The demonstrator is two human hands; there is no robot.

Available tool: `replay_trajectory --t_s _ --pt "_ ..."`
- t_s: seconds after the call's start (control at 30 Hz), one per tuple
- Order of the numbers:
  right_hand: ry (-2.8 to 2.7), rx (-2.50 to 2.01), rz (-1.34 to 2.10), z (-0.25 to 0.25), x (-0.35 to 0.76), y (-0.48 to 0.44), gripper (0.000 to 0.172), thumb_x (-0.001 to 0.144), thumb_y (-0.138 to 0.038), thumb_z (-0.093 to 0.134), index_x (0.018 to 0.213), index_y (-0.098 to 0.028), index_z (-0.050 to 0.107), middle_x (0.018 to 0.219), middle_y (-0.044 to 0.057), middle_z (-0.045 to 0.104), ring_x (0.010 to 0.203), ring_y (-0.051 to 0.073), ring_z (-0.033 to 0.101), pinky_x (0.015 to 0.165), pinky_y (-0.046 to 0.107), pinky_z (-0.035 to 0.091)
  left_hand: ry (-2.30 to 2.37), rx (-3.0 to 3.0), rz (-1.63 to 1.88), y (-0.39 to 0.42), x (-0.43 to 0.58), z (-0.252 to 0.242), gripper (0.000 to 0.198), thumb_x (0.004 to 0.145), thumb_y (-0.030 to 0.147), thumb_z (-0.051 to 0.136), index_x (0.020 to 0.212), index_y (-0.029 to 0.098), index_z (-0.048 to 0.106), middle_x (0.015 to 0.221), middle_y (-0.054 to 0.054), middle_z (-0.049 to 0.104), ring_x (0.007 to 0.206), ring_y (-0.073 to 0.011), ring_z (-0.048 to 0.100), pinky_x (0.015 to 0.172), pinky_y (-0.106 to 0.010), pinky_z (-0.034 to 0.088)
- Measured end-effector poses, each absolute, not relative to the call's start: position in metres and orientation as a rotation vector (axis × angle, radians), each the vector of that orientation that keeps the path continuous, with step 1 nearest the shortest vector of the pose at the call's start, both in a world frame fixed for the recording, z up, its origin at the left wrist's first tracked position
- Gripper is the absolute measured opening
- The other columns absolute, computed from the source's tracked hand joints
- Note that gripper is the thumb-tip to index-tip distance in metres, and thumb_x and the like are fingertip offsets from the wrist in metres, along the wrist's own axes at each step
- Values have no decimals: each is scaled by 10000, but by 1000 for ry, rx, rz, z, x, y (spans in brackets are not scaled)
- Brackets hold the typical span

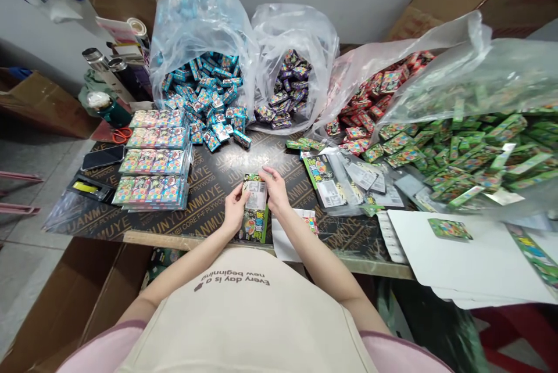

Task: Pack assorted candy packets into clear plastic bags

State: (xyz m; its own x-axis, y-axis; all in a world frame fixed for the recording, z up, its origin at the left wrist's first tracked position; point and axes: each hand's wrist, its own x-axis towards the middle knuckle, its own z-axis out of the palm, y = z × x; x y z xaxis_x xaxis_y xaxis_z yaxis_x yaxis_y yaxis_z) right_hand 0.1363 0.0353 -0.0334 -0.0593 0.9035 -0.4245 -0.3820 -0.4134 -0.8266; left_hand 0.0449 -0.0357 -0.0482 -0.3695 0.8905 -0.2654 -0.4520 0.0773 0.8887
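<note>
Near the table's front edge, a green and black printed card packet (255, 219) with a whitish label at its upper part lies between my hands. My left hand (236, 204) is closed on its left edge, thumb on the label. My right hand (275, 188) touches its upper right edge, with the fingers partly spread above it. A white paper and a small pink printed piece (311, 223) lie partly under my right forearm. To the right are more green printed packets (325, 181) in clear film.
Stacked wrapped sets (152, 161) stand left, beside a phone (103, 157) and orange scissors (122, 135). Behind are plastic bags of blue boxes (211, 91), purple boxes (290, 85), red boxes (379, 91) and green boxes (471, 152). White sheets (471, 257) lie at right.
</note>
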Motion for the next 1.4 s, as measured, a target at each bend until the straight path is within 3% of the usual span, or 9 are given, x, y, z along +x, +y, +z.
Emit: replay_trajectory --t_s 0.13,0.3,0.5,0.63,0.8,0.97,1.13,1.3,1.4 --pt "-707 -1175 1732 -22 139 33 398 550 -165 680 898 -229 499 619 -58 657 559 150 609 553 261 484 1183 118 1525 -29 44 -39 394 609 490 767 706 131 637 646 -3 655 603 -127 600 636 -245 458" --pt "-482 -989 1815 -16 148 26 398 677 -297 647 1007 -268 426 818 -16 728 763 215 697 698 371 536 1094 -177 1375 -12 30 -29 362 532 371 804 566 162 511 477 55 554 424 -77 505 494 -210 404" --pt "-472 -989 1812 -20 148 23 491 596 -144 702 1031 -236 495 834 4 741 771 207 702 758 376 539 1107 14 1341 -6 28 -21 223 510 262 749 617 146 592 552 19 619 478 -101 551 522 -223 433" --pt "-610 -990 1698 -24 141 20 273 590 -223 757 809 -202 595 779 11 733 729 190 686 778 363 537 1163 224 1530 -3 27 -14 142 485 114 683 618 146 645 580 35 623 540 -76 551 576 -191 426" --pt "-786 -1049 1442 -29 138 11 229 669 -401 731 720 -190 655 753 18 716 753 178 656 804 337 514 1223 433 1666 -6 32 -14 131 568 234 722 544 148 627 558 24 603 544 -84 523 594 -219 419" --pt "-896 -1161 1405 -29 147 13 269 661 -420 727 780 -189 657 692 8 680 658 163 616 700 312 504 1307 583 1553 -1 25 -18 232 512 234 784 705 145 691 629 2 648 576 -107 553 610 -239 435" --pt "-1117 -1181 1368 -26 159 21 226 682 -402 712 691 -188 640 633 -8 636 603 140 560 618 270 454 1412 973 1311 2 9 -11 119 579 247 741 615 145 690 586 -25 642 544 -128 549 565 -248 419" --pt "-1317 -1158 1275 -22 166 11 213 769 -413 652 737 -203 670 718 17 678 692 175 606 707 311 476 1419 1476 1260 -6 3 -1 138 679 279 713 606 165 682 680 -57 674 650 -166 608 643 -275 452" --pt "-1459 -1087 1225 -18 176 4 255 859 -425 548 841 -229 710 930 42 715 902 206 639 875 357 462 1403 1657 1211 -7 1 0 129 704 272 719 626 174 685 688 -51 663 660 -163 597 668 -283 446"
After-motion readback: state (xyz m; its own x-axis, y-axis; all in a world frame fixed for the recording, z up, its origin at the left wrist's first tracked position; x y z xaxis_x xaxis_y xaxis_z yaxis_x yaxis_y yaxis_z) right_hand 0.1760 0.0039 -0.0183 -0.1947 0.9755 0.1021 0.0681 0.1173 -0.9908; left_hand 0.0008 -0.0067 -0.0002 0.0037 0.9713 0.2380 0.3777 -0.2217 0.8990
